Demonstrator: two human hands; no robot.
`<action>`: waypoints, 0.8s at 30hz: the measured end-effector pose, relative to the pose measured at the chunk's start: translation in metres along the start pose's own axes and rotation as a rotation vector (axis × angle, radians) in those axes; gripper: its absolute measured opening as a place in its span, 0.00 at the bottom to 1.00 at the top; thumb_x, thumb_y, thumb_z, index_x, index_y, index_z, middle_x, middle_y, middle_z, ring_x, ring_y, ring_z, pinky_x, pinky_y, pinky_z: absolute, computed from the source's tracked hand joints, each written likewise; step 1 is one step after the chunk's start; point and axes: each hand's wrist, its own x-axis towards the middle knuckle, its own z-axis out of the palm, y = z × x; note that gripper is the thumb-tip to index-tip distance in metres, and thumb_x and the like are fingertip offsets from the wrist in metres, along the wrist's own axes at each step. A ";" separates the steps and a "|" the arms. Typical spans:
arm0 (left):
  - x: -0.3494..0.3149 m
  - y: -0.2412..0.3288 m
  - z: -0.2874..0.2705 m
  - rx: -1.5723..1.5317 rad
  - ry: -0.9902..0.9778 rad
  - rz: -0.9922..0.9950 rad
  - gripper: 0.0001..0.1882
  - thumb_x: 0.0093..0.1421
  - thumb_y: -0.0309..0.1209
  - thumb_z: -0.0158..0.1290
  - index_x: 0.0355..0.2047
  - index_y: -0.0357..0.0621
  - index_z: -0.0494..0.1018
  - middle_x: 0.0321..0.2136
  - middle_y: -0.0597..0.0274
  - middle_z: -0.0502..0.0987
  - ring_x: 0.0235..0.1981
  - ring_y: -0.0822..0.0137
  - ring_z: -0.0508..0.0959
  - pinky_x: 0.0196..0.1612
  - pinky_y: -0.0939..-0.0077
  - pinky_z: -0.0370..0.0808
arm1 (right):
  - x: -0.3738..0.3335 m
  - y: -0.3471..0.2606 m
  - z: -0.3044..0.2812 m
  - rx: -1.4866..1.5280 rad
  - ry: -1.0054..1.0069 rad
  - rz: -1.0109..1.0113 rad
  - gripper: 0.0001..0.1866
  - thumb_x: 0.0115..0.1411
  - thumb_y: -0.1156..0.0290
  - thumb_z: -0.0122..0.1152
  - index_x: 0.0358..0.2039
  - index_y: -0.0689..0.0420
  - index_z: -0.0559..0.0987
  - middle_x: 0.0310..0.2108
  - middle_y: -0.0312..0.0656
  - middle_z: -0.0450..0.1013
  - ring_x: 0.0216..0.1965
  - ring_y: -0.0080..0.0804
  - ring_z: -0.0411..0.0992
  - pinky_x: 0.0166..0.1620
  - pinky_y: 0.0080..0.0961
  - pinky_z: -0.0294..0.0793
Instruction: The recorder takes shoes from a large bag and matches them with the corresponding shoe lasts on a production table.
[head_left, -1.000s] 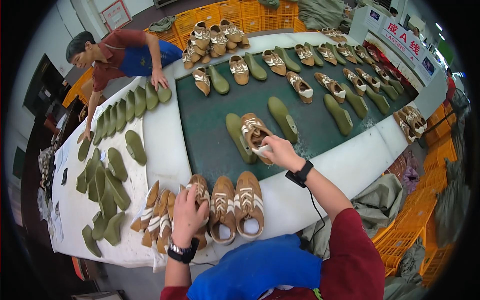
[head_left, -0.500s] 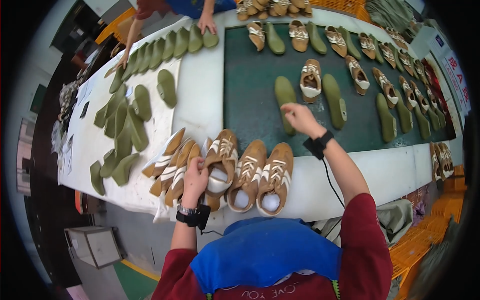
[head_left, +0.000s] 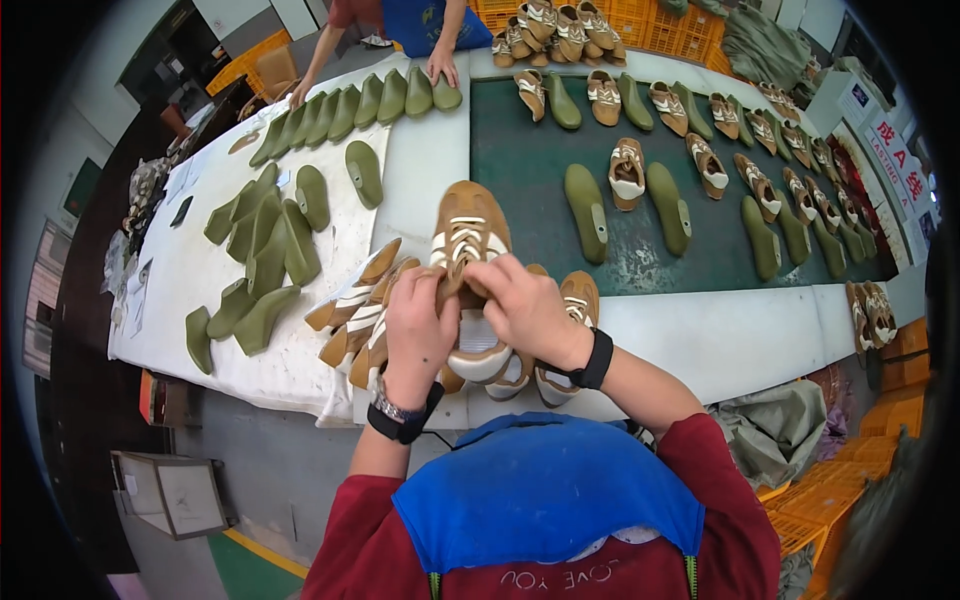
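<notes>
A brown suede sneaker [head_left: 468, 212] with white stripes and white laces is held up in front of me, toe pointing away. My left hand [head_left: 415, 325] pinches the left edge of its opening near the laces. On the other side, the fingers of my right hand [head_left: 530, 310] are closed on the right edge. A pale insole shows inside the heel. Two more sneakers, one of them this brown sneaker [head_left: 578, 300], stand partly hidden behind my right hand and wrist. Left of my left hand, several sneakers [head_left: 352, 290] lie on their sides.
Olive shoe lasts [head_left: 265, 235] lie piled on the white cloth [head_left: 160, 325]. Lasts and sneakers stand in rows on the green mat [head_left: 540, 145]. A co-worker's hand [head_left: 442, 65] touches a last at the far edge. Orange crates [head_left: 830, 490] stand at lower right.
My right hand has come back from the green mat to the sneaker. The sneaker is raised and turned toe-away, now held by both hands. The co-worker's other hand has moved back.
</notes>
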 end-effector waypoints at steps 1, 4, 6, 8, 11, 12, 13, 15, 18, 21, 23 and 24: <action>-0.003 0.000 -0.002 -0.002 0.004 0.002 0.13 0.49 0.21 0.53 0.38 0.34 0.70 0.36 0.45 0.73 0.37 0.49 0.74 0.39 0.64 0.71 | -0.001 0.000 0.000 -0.004 0.001 -0.003 0.24 0.46 0.80 0.52 0.47 0.51 0.69 0.34 0.45 0.66 0.26 0.47 0.72 0.28 0.37 0.74; -0.004 0.006 -0.008 -0.186 0.083 -0.085 0.08 0.52 0.20 0.50 0.33 0.32 0.73 0.25 0.49 0.75 0.27 0.52 0.76 0.31 0.68 0.73 | -0.001 -0.008 -0.004 0.072 0.022 0.096 0.22 0.48 0.81 0.50 0.43 0.46 0.72 0.34 0.47 0.66 0.27 0.49 0.72 0.30 0.38 0.75; -0.005 0.010 -0.008 -0.197 0.094 -0.065 0.07 0.53 0.20 0.50 0.33 0.32 0.73 0.26 0.48 0.75 0.27 0.52 0.76 0.31 0.68 0.73 | 0.000 -0.014 -0.009 0.060 0.008 0.097 0.20 0.48 0.81 0.50 0.41 0.46 0.73 0.35 0.47 0.65 0.28 0.49 0.71 0.29 0.38 0.74; -0.005 0.010 -0.008 -0.207 0.105 -0.048 0.07 0.53 0.20 0.50 0.33 0.32 0.73 0.27 0.48 0.76 0.27 0.52 0.76 0.31 0.68 0.73 | 0.001 -0.014 -0.011 0.050 -0.007 0.098 0.19 0.48 0.81 0.49 0.40 0.46 0.74 0.35 0.48 0.65 0.28 0.50 0.71 0.28 0.38 0.73; 0.000 0.002 -0.010 -0.108 0.171 0.047 0.11 0.53 0.19 0.49 0.38 0.33 0.71 0.27 0.49 0.76 0.26 0.53 0.77 0.31 0.67 0.73 | -0.006 -0.011 -0.018 0.051 -0.171 -0.034 0.15 0.48 0.81 0.50 0.35 0.47 0.74 0.35 0.49 0.63 0.30 0.50 0.70 0.29 0.39 0.71; 0.010 -0.006 -0.014 -0.333 0.157 -0.217 0.13 0.53 0.18 0.48 0.41 0.34 0.69 0.27 0.50 0.76 0.26 0.53 0.77 0.31 0.67 0.73 | -0.012 -0.015 -0.017 0.059 -0.241 -0.094 0.14 0.48 0.81 0.50 0.34 0.48 0.74 0.35 0.48 0.62 0.31 0.49 0.70 0.29 0.38 0.71; 0.015 -0.011 -0.016 -0.556 0.137 -0.483 0.15 0.53 0.17 0.46 0.43 0.34 0.68 0.26 0.50 0.76 0.25 0.53 0.77 0.31 0.67 0.73 | -0.017 -0.017 -0.018 0.067 -0.312 -0.154 0.13 0.47 0.81 0.51 0.32 0.48 0.73 0.34 0.48 0.62 0.31 0.49 0.69 0.30 0.38 0.70; 0.009 -0.017 -0.005 -0.517 0.097 -0.474 0.19 0.53 0.15 0.43 0.46 0.35 0.65 0.30 0.49 0.75 0.29 0.54 0.76 0.34 0.68 0.73 | -0.019 -0.014 -0.023 0.060 -0.267 -0.127 0.13 0.47 0.82 0.50 0.32 0.49 0.73 0.35 0.47 0.63 0.31 0.49 0.70 0.32 0.39 0.71; 0.006 0.002 -0.003 -0.176 -0.004 0.160 0.21 0.51 0.11 0.42 0.45 0.41 0.69 0.43 0.50 0.67 0.41 0.57 0.71 0.41 0.69 0.70 | -0.017 0.002 -0.026 0.115 0.041 0.036 0.16 0.46 0.85 0.49 0.37 0.57 0.70 0.35 0.46 0.68 0.32 0.45 0.71 0.33 0.32 0.72; 0.007 0.023 -0.003 -0.081 -0.187 0.150 0.21 0.45 0.12 0.45 0.39 0.43 0.73 0.40 0.49 0.68 0.40 0.51 0.70 0.44 0.64 0.68 | -0.017 -0.004 -0.033 0.195 0.137 0.082 0.20 0.47 0.84 0.47 0.42 0.54 0.68 0.35 0.46 0.68 0.31 0.50 0.70 0.34 0.38 0.72; 0.010 0.026 0.000 -0.031 -0.123 0.223 0.15 0.43 0.16 0.49 0.31 0.46 0.74 0.39 0.52 0.69 0.39 0.52 0.70 0.39 0.66 0.71 | -0.015 -0.005 -0.033 0.162 0.184 0.056 0.21 0.45 0.85 0.48 0.42 0.56 0.67 0.33 0.46 0.68 0.31 0.49 0.70 0.33 0.34 0.73; 0.012 0.027 -0.002 -0.071 -0.160 0.307 0.12 0.43 0.16 0.49 0.28 0.44 0.74 0.39 0.52 0.69 0.39 0.52 0.70 0.39 0.66 0.71 | -0.014 0.003 -0.032 0.180 0.241 0.108 0.21 0.45 0.85 0.48 0.42 0.56 0.66 0.32 0.45 0.68 0.29 0.43 0.71 0.31 0.31 0.72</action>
